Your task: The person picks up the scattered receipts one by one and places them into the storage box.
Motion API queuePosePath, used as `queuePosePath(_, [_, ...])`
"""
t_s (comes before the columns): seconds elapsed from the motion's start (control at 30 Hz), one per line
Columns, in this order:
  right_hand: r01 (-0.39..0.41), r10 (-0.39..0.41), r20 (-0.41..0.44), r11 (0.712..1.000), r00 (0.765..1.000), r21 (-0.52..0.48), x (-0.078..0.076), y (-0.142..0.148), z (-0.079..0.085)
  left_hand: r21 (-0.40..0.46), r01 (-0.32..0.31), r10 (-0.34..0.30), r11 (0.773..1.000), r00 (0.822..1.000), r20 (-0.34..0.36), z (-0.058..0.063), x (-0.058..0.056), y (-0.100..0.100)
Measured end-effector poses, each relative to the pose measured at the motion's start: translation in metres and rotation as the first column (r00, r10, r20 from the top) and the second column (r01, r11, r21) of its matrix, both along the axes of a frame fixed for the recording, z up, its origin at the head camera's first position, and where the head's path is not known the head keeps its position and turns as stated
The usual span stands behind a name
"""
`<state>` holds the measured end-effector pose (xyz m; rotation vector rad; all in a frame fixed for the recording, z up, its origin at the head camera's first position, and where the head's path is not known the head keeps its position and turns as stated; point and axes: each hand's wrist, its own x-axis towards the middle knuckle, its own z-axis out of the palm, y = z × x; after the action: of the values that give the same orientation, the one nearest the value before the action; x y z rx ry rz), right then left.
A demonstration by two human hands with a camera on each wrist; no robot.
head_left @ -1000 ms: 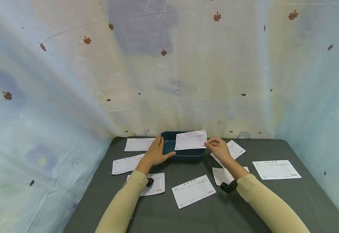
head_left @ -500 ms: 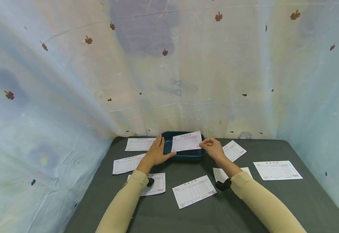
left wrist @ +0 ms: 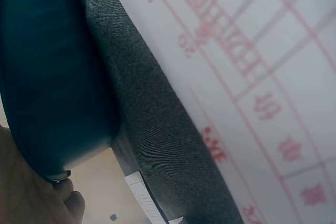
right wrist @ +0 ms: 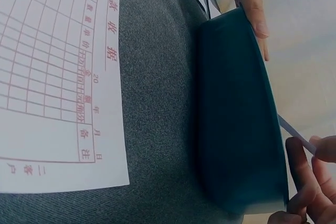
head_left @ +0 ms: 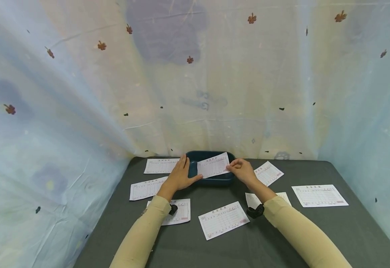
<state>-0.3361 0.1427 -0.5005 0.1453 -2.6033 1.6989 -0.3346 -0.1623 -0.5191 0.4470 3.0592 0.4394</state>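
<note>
A dark teal plastic basin [head_left: 215, 181] stands at the back of the table. My left hand [head_left: 178, 176] lies at its left end with the fingers extended, the thumb over the near rim. The right wrist view shows that thumb at the rim. Between thumb and fingers, my right hand [head_left: 242, 171] pinches the right edge of a printed receipt slip [head_left: 213, 165]. The slip is tilted over the basin's opening, its right side higher. In the right wrist view only a thin edge of the slip [right wrist: 295, 132] shows between the right hand [right wrist: 315, 182] and the rim.
Several receipt slips lie spread on the grey table [head_left: 195, 253]: some at left [head_left: 148, 188], one in front [head_left: 223, 220], others at right [head_left: 319, 195]. One slip [head_left: 268, 173] lies partly behind the right hand. A patterned curtain [head_left: 215, 93] hangs behind the table.
My right hand has moved left with the receipt slip, which has come further over the basin and dipped lower and more tilted. The left hand has stayed at the basin's left end.
</note>
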Motion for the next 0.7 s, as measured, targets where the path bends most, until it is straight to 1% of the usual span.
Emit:
queuePosePath(0.13, [-0.005, 0.006, -0.010, 1.000, 1.000, 0.030, 0.001, 0.000, 0.001, 0.024, 0.005, -0.005, 1.000, 1.000, 0.000, 0.001, 0.001, 0.000])
queuePosePath(0.27, [-0.004, 0.005, -0.024, 0.999, 1.000, 0.037, 0.002, 0.004, 0.003, 0.020, 0.002, -0.002, 1.000, 1.000, -0.004, 0.002, 0.000, 0.000])
queuePosePath(0.4, [0.008, -0.005, -0.065, 0.999, 0.998, 0.039, 0.002, 0.012, 0.005, 0.010, 0.004, -0.004, 1.000, 1.000, -0.011, 0.001, -0.002, -0.001])
queuePosePath(0.57, [0.045, -0.042, -0.085, 0.998, 0.996, 0.038, 0.001, 0.029, 0.005, 0.000, 0.021, -0.021, 1.000, 1.000, -0.014, -0.010, -0.008, -0.004])
queuePosePath(0.7, [0.071, -0.063, -0.103, 0.994, 0.993, 0.079, -0.001, 0.048, 0.004, 0.004, 0.023, -0.023, 1.000, 1.000, -0.001, -0.016, -0.012, -0.007])
